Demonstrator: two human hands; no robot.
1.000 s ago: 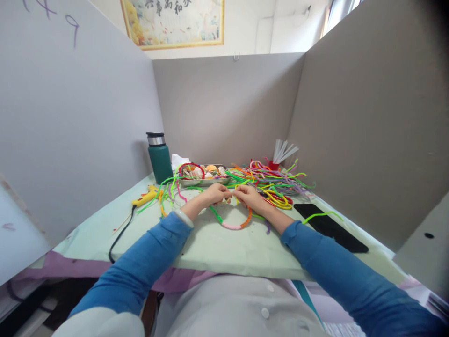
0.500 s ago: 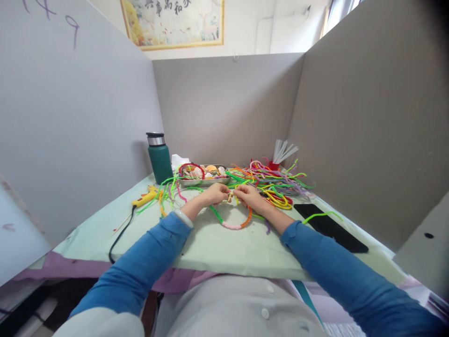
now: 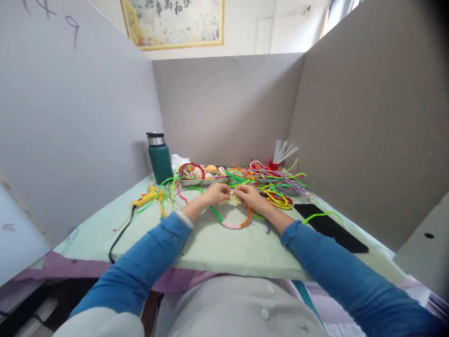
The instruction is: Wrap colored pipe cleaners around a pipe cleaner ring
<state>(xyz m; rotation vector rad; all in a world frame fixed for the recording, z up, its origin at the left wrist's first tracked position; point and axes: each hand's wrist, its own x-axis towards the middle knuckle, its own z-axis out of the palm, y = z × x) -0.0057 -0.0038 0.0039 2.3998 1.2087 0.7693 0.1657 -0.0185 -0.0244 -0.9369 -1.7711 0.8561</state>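
Both hands meet above the middle of the table. My left hand (image 3: 217,193) is pinched on one end of a small pale yellow piece (image 3: 230,196). From the right, my right hand (image 3: 248,194) closes its fingertips on the same piece. Just below them a ring of fuzzy stems (image 3: 231,226), green, pink and orange, lies on the table, its far side partly hidden by the hands. A purple stem end (image 3: 268,228) lies right of the ring.
A green bottle (image 3: 160,161) and yellow glue gun (image 3: 145,198) are at the left. Behind the hands are a metal tray (image 3: 206,182) of shells and a heap of coloured stems (image 3: 270,178). A black slab (image 3: 331,227) lies at the right.
The pale yellow piece between the fingertips has shifted slightly. Both hands are in nearly the same place.
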